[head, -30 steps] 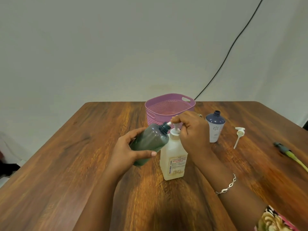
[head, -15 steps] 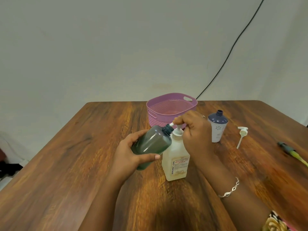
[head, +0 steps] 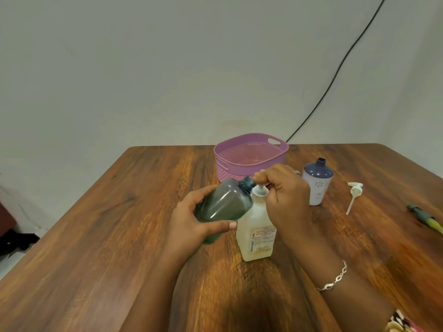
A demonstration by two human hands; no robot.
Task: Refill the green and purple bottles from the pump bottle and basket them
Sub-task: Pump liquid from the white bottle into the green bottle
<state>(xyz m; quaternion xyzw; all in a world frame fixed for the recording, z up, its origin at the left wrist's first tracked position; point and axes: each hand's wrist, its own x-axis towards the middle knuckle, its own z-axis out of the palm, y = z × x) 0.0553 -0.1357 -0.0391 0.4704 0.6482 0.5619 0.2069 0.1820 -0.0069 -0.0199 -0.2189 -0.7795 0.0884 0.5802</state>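
Head view.

- Tabletop point(head: 119, 224): dark wood grain; carries every item below.
- Pump bottle point(head: 256, 236): pale, translucent, label facing the viewer; upright at the centre of the tabletop.
- Right hand point(head: 285, 200): over the pump head, fingers point(head: 266, 176) curled around the nozzle. Ring point(head: 296, 172) on one finger, silver bracelet point(head: 335, 277) at the wrist.
- Green bottle point(head: 223, 207): uncapped, tilted, open neck pointing to 2 o'clock and meeting the pump nozzle; off the tabletop, just at 10 o'clock of the pump bottle.
- Left hand point(head: 191, 224): fingers wrapped round the green bottle's body, thumb across its near side.
- Basket point(head: 230, 171): pink-purple, perforated, two handle slots; at 12 o'clock from the pump bottle, behind both hands.
- Purple bottle point(head: 317, 183): white body, dark purple shoulder, uncapped, upright; at 2 o'clock from the pump bottle, right of the basket.
- Loose pump cap point(head: 354, 192): white, with dip tube, lying flat at 3 o'clock of the purple bottle.
- Green-tipped tool point(head: 424, 218): near the tabletop's right edge; kind unclear.
- Black cable point(head: 335, 75): runs up the wall from behind the basket.
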